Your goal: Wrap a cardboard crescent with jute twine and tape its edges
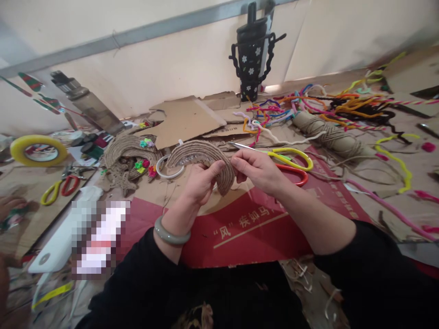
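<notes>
My left hand (202, 185) grips a curved, arch-shaped piece covered in rows of brown twine (199, 148), its thumb pressed on the front near the right end. At that end's outer edge, the fingertips of my right hand (254, 168) are pinched together; what lies between them is hidden. Just behind the right hand are scissors (310, 161) with yellow and red handles, partly covered by it. A white ring (170, 177) lies beside the arch's left end. Further left is another twine-covered curve (118, 148) with bright small flowers and a twine starfish (124, 182).
A twine roll (322, 130) and tangled pipe cleaners (356, 107) are at right. A black tumbler (252, 64) stands at the back by cardboard (188, 119). Yellow tape (15, 151), pliers (51, 194) and a white glue gun (56, 244) lie left. Another person's hand (10, 208) shows at far left.
</notes>
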{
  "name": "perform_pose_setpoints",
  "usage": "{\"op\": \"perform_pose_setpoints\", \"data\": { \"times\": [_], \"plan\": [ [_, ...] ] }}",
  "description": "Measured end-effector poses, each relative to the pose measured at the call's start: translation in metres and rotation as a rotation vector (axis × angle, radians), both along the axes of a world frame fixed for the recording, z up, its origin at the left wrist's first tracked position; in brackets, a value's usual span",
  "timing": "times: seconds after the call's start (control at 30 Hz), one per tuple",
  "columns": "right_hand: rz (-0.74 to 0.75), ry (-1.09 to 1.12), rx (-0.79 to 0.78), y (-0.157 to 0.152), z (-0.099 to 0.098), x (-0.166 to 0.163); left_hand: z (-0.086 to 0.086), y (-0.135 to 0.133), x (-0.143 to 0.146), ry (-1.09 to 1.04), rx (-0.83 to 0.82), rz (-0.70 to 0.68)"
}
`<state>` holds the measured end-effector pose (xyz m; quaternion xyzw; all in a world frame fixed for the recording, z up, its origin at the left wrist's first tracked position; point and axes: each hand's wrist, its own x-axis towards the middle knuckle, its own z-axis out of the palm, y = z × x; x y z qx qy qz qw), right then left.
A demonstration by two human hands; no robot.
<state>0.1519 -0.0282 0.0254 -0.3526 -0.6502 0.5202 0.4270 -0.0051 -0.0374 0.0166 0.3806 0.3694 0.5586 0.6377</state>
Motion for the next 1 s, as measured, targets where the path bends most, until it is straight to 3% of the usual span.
{"op": "perform_pose_setpoints", "data": {
  "times": [0.37, 0.6, 0.77, 1.0],
  "plan": [
    [-0.023, -0.086, 0.035, -0.0009, -0.0036, -0.0013, 0.0006, 0.0023, 0.0017, -0.046, -0.02, 0.037],
    [0.01, -0.168, 0.036, -0.0068, -0.0011, -0.0032, 0.0018, 0.0054, -0.0021, -0.095, -0.006, 0.15],
    [-0.058, -0.272, 0.134, -0.009, -0.001, -0.0052, 0.0024, 0.0044, -0.0013, -0.098, -0.005, 0.117],
    [-0.014, -0.281, 0.111, -0.0059, 0.0001, -0.0014, -0.0003, 0.0056, -0.0019, -0.09, -0.037, 0.094]
  ]
}}
